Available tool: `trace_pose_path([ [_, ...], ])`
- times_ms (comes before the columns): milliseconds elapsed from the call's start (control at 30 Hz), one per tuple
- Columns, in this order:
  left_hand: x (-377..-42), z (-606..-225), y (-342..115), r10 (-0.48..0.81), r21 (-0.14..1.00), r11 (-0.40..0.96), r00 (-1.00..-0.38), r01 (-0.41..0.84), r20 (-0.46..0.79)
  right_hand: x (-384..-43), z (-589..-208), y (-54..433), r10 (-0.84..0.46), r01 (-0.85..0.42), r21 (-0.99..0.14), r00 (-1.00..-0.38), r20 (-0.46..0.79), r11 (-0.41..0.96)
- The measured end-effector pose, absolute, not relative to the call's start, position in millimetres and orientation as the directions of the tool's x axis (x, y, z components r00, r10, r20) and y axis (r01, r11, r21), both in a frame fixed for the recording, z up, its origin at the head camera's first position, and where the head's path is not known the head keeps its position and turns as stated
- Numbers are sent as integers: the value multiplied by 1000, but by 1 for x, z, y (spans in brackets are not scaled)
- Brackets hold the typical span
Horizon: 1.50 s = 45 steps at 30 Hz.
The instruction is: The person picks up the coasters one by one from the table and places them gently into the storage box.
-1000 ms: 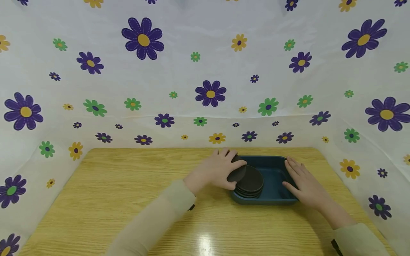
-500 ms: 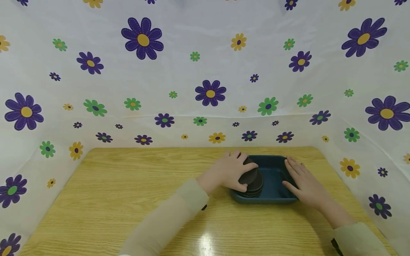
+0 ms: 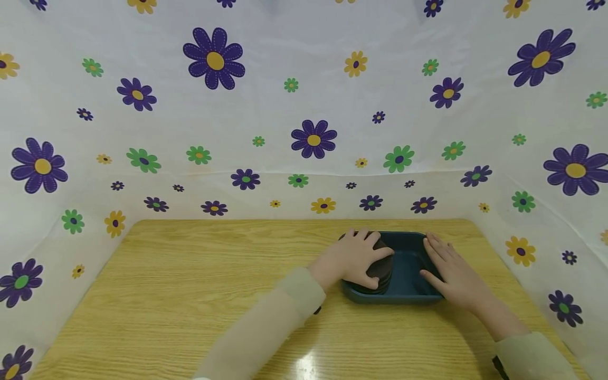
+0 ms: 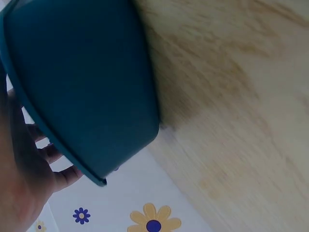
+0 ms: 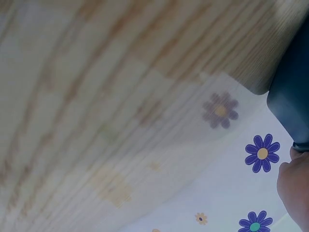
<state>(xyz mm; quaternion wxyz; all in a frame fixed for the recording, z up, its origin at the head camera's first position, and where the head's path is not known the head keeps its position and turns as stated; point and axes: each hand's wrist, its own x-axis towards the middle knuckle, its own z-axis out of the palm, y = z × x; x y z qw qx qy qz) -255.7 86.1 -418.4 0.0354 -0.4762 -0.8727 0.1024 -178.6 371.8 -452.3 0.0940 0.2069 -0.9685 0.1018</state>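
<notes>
A dark teal rectangular tub (image 3: 396, 300) stands toward the right of the table, with a stack of flat black round discs (image 3: 387, 279) in its left end. Over that stack my left hand (image 3: 357, 258) grips the edges of the top black disc (image 3: 380, 265), thumb at the near side and fingers at the far side. My right hand (image 3: 453, 277) rests on the tub's right rim, fingers extended and thumb toward the inside. In the left wrist view the tub's outer wall (image 4: 87, 92) hides the discs. The right wrist view catches only part of my right hand (image 5: 295, 188) beside the tub's corner.
Bare wood of the table (image 3: 204, 274) spreads left and in front of the tub. A white curtain with printed flowers (image 3: 266, 116) encloses the back and both sides, close behind the tub's far wall.
My left hand has moved right with the black disc, from the tub's left edge to over the stack, and the disc now lines up with it. The right hand stays on the rim.
</notes>
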Motion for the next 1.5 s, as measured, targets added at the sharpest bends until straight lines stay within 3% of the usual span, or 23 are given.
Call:
trace_pose_path([
  [900, -251, -429, 100, 812, -280, 511, -563, 813, -153, -178, -450, 369, -377, -415, -160, -899, 223, 896],
  [1500, -246, -428, 89, 833, -308, 490, -542, 816, -110, -178, -451, 369, -381, -423, -156, -893, 240, 893],
])
